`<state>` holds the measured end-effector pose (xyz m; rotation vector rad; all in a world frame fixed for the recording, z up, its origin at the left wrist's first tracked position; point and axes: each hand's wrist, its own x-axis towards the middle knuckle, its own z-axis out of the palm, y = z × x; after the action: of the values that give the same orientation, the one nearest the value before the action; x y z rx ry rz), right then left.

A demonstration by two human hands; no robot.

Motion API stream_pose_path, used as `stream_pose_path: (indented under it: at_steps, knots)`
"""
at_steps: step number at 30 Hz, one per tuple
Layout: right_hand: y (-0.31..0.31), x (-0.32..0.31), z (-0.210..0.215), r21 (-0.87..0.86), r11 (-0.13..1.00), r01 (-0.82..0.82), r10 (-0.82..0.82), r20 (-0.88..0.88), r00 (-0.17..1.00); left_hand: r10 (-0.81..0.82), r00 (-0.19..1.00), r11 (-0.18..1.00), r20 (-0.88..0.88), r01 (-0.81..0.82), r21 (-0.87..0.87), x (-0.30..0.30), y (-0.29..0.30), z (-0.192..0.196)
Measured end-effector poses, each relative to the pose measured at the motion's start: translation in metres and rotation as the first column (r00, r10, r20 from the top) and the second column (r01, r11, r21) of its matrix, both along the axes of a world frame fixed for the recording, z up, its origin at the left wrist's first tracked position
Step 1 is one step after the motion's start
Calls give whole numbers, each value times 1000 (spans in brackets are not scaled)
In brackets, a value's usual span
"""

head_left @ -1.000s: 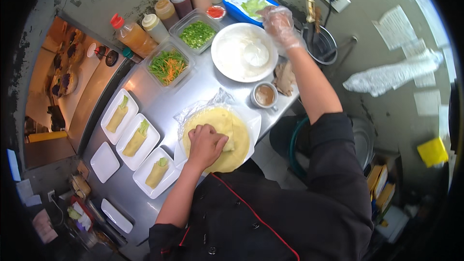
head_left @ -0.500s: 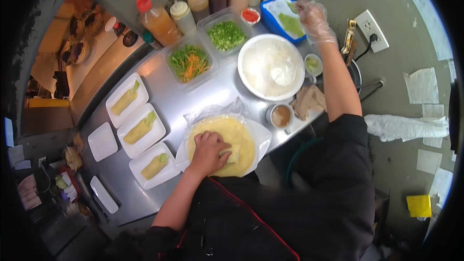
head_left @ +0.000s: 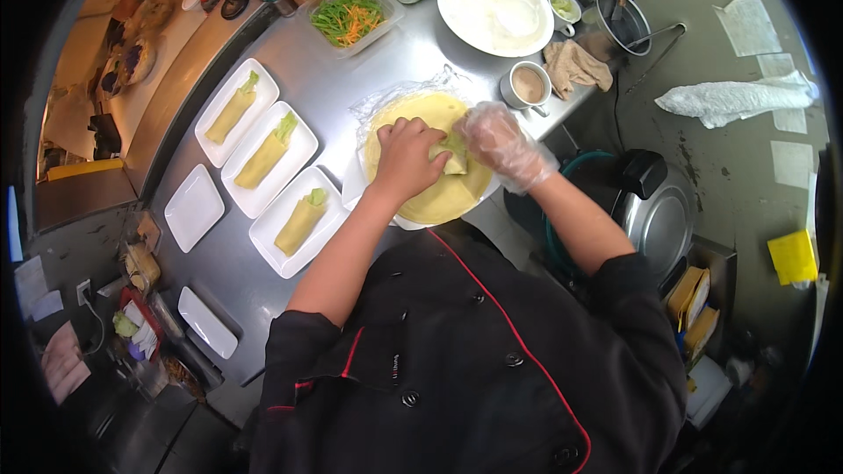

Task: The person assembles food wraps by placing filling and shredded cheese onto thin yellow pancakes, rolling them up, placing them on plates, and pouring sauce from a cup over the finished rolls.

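1. Left hand point(head_left: 408, 158), bare, curls fingers and thumb around the folded roll point(head_left: 453, 164)
2. Right hand point(head_left: 505, 142), gloved, bunches its fingers at the lettuce point(head_left: 456, 143); I cannot tell whether they pinch it
3. The roll lies on a yellow pancake point(head_left: 439, 204), above a white plate point(head_left: 353, 183)

Smooth metal table point(head_left: 327, 98), glossy plates point(head_left: 195, 208), crinkled clear plastic glove point(head_left: 505, 147) (faintly shiny), matt cloth point(head_left: 575, 68), smooth pancake point(head_left: 439, 202)

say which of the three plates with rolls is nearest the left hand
The white plate at the lower right of the three, nearest the left hand; the other two lie farther up and left.
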<state>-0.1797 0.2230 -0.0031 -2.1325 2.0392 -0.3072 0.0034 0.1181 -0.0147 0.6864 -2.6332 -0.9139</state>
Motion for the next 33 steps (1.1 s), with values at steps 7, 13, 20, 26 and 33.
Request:
stream_pose_path:
  at_steps: [7, 13, 20, 26, 33]
  knots:
    - [32, 32, -12, -251, 968, 20, -25, -16, 1000, 188, 959, 972, -210, -212, -98, 20, -3, -9]
    - [48, 43, -9, -112, 992, 59, -71, -103, 992, 463, 835, 659, 298, -549, 515, 105, -14, -22]
    - [49, 52, 1, -154, 986, 59, -70, -71, 995, 640, 700, 528, 315, -699, 482, 74, 2, -15]
    - [51, 52, 13, -65, 995, 70, -72, -29, 997, 788, 615, 543, -18, -681, 492, 59, 15, -19]
    - [56, 40, -7, -111, 994, 13, -18, -46, 999, 783, 594, 179, 183, -497, 849, 48, 5, -20]
